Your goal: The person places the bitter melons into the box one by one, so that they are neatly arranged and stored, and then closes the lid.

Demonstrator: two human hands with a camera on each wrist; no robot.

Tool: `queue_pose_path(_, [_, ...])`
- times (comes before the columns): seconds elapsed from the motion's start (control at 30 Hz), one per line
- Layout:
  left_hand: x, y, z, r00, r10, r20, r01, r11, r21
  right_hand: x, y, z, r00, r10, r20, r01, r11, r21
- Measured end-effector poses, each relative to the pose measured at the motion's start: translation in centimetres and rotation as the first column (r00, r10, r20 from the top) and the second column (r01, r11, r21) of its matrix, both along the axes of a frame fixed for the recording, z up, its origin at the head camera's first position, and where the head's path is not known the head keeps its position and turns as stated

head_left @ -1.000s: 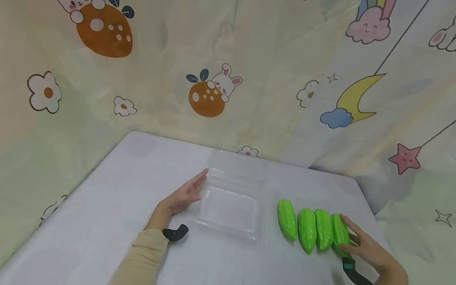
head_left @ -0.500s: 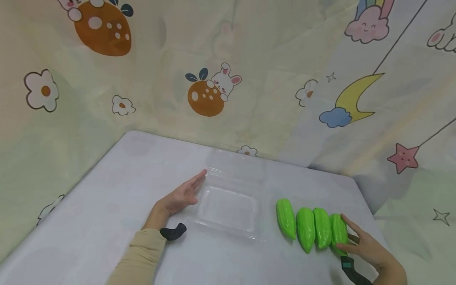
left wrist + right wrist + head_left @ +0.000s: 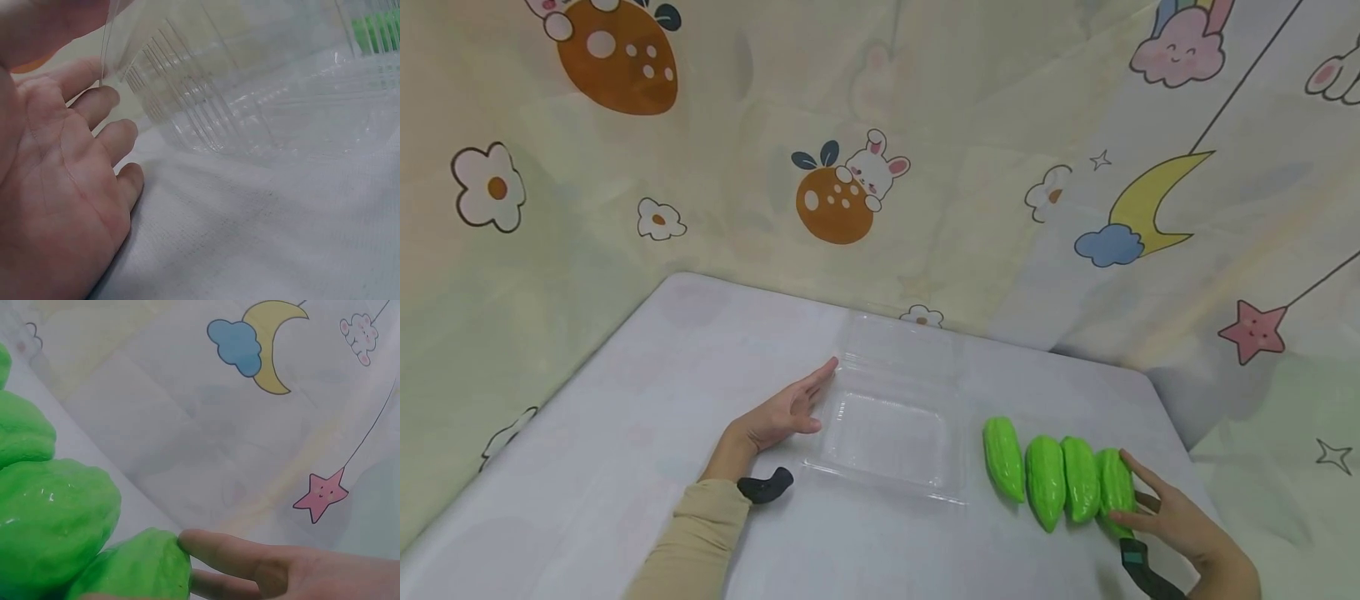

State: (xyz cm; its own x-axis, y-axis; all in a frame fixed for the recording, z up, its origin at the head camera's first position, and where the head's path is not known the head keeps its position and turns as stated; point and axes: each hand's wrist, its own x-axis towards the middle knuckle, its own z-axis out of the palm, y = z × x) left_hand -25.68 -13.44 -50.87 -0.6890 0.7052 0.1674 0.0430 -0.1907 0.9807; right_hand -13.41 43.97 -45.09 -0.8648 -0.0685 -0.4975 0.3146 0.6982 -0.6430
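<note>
A clear plastic clamshell container (image 3: pixel 887 437) sits in the middle of the table, its lid (image 3: pixel 901 343) folded back toward the far edge. My left hand (image 3: pixel 781 415) rests on its side at the container's left wall, fingers fairly straight and thumb apart. In the left wrist view the clear wall (image 3: pixel 187 94) stands right at the fingertips. To the right lie several glossy green bitter melons (image 3: pixel 1047 483), ridged and pointed. My right hand (image 3: pixel 1176 517) holds the rightmost bitter melon (image 3: pixel 1116 483), thumb at its near end and forefinger (image 3: pixel 219 547) at its far end.
A white-covered table (image 3: pixel 647 400) carries everything, with its far edge against a cartoon-printed curtain (image 3: pixel 962 167). Dark wrist-camera mounts show at both wrists, the left mount (image 3: pixel 766 486) close to the container's near left corner.
The container's near edge has shifted slightly to the right. Both hands have stayed nearly where they were, and the bitter melons lie as before.
</note>
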Motion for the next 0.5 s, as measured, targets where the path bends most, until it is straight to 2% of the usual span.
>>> queue_pose_path(0.5, [0.12, 0.10, 0.28, 1.000, 0.010, 0.019, -0.010, 1.000, -0.013, 0.09, -0.05, 0.14, 1.000, 0.000, -0.012, 0.001, 1.000, 0.031])
